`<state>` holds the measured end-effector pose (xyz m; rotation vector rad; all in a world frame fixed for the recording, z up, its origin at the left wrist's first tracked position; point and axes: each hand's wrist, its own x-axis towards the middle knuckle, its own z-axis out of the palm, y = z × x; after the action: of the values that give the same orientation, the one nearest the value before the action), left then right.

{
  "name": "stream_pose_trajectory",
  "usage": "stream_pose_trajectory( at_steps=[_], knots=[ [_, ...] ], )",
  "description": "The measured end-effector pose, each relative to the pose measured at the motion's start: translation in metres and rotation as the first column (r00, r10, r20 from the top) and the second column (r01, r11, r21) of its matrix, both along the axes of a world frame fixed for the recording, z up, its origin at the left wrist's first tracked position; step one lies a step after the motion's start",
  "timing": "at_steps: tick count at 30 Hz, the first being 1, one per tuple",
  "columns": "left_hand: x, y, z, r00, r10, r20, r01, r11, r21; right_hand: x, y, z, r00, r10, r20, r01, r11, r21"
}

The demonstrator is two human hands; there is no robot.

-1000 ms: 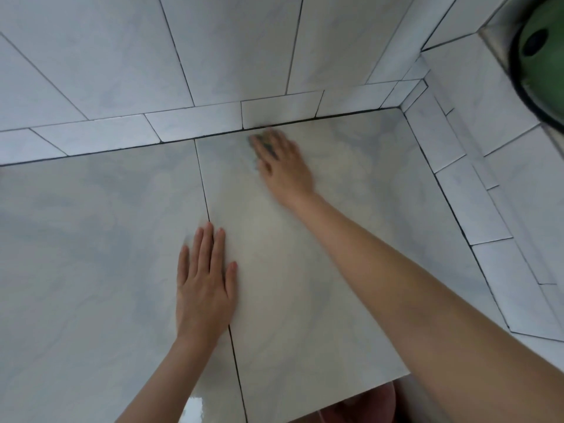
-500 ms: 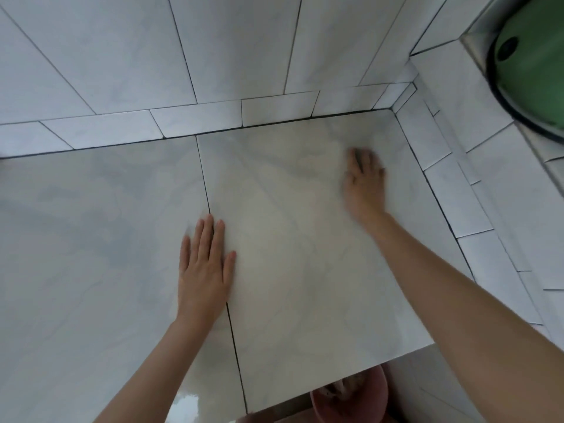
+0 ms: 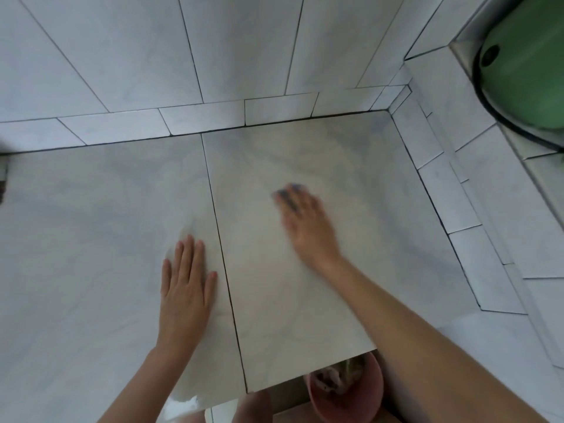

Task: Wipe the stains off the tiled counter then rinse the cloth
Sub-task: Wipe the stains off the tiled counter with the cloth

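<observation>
The tiled counter (image 3: 351, 190) is pale marbled tile with dark grout lines. My right hand (image 3: 305, 227) lies blurred with motion on the middle of the right tile, fingers stretched out and pressing a dark cloth (image 3: 288, 193) flat against the tile; only the cloth's edge shows past the fingertips. My left hand (image 3: 186, 285) rests flat on the counter, fingers together, just left of the grout line between the two big tiles. No distinct stain shows on the tiles.
Tiled walls rise behind the counter and along its right side. A green basin (image 3: 525, 65) sits on the ledge at the upper right. Below the counter's front edge stands a pink bucket (image 3: 348, 395) with something crumpled inside.
My right hand swept the cloth from the back edge to the right side, then back left toward the middle of the tile. My left hand stayed put.
</observation>
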<state>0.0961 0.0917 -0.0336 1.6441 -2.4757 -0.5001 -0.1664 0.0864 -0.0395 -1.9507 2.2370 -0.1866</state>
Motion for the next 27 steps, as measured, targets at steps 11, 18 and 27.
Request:
stream_pose_trajectory(
  at_steps=[11,18,27],
  knots=[
    [0.014,0.033,0.003,1.0,0.016,-0.026,-0.015,0.999,0.039,-0.04,0.054,0.005,0.915,-0.4,-0.045,0.402,0.914,0.05],
    [0.024,0.044,0.005,1.0,-0.006,-0.014,0.007,0.997,0.071,0.111,0.054,0.006,0.974,0.226,0.008,-0.227,0.974,0.019],
    [0.029,0.046,0.004,1.0,-0.025,-0.002,0.025,0.998,0.064,-0.106,0.062,0.012,0.921,-0.386,-0.057,0.389,0.92,0.045]
  ],
)
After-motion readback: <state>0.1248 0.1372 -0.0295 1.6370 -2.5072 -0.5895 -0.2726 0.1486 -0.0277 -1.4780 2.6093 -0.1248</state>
